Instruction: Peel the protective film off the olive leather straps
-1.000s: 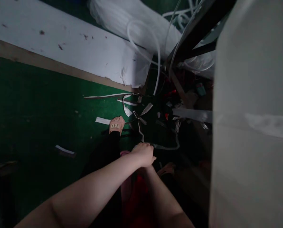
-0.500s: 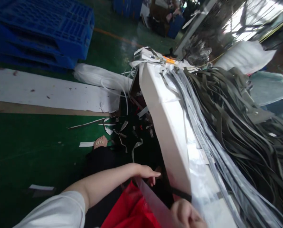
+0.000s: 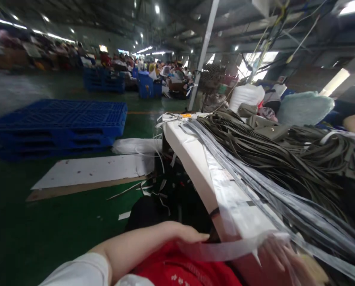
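Observation:
A translucent plastic strip [image 3: 219,251] stretches between my two hands above the red cloth [image 3: 168,264] over my lap. My left hand [image 3: 192,234] is closed at the strip's left end, thumb pointing toward the table, with its other fingers mostly hidden. At the table's near edge, my right hand [image 3: 284,258] is smeared by motion, with the strip's other end in its fingers. Close beyond it, long grey strips [image 3: 240,171] run along the white table [image 3: 192,159]. A heap of dark olive straps [image 3: 267,147] lies beside them.
Blue pallets [image 3: 58,123] are stacked on the green floor to the left. A white board [image 3: 97,171] and a clear plastic bundle [image 3: 136,145] lie nearer. Scraps litter the floor below the table. Another person's arm [image 3: 354,122] shows at the far right.
My view has tilted up, bringing the hall into sight. My right hand has moved right and over the table edge, drawing the strip out sideways. My left hand stays near my lap.

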Motion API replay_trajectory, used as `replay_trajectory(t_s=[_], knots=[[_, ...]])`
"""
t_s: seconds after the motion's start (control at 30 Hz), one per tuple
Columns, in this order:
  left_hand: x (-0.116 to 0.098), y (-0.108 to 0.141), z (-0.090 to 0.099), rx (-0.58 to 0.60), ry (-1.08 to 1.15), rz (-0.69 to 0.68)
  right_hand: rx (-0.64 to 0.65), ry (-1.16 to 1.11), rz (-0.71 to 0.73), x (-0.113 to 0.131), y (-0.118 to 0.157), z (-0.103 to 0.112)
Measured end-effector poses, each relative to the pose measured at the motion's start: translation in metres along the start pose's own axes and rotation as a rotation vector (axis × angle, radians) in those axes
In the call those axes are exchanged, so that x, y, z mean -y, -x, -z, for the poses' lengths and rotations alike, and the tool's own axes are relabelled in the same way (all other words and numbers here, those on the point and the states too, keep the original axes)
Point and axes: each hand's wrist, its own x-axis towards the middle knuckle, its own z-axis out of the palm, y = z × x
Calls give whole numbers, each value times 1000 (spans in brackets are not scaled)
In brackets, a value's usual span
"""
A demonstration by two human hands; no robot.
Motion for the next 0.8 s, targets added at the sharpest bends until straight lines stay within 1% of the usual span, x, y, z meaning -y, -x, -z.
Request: replay_trajectory(t_s=[0.07,0.1,0.17,0.2,0.27,0.3,0.37,0.4,0.43,0.47,0.53,0.6,0.7,0.77,0.8], knots=[[-32,7,12,-13,-81,-46,-64,-290,-70,6,6,-3],[-51,11,17,-33,-111,-99,-86,-428,-113,11,7,-3],[-95,19,24,-80,-143,-243,-95,-710,-212,24,8,1],[-118,22,25,-120,-136,-344,-80,-827,-259,31,7,4],[-160,26,24,-142,-137,-498,-7,-945,-332,42,6,11],[-178,25,21,-130,-136,-557,38,-967,-357,45,7,14],[-204,16,12,-62,-138,-623,123,-1014,-386,46,10,20],[-211,8,6,-28,-129,-633,132,-1043,-390,43,13,21],[-216,-1,-1,3,-108,-624,108,-1071,-392,38,16,23],[-217,-12,-8,26,-80,-593,54,-1095,-396,32,21,25],[-213,-35,-21,49,-17,-477,-82,-1132,-405,17,32,29],[-206,-54,-30,73,15,-343,-160,-1159,-393,2,43,34],[-200,-72,-36,149,-48,-215,-153,-1129,-342,-15,54,38],[-200,-79,-36,257,-103,-173,-211,-1025,-349,-24,56,40],[-200,-81,-35,321,-123,-158,-268,-955,-376,-29,55,41]])
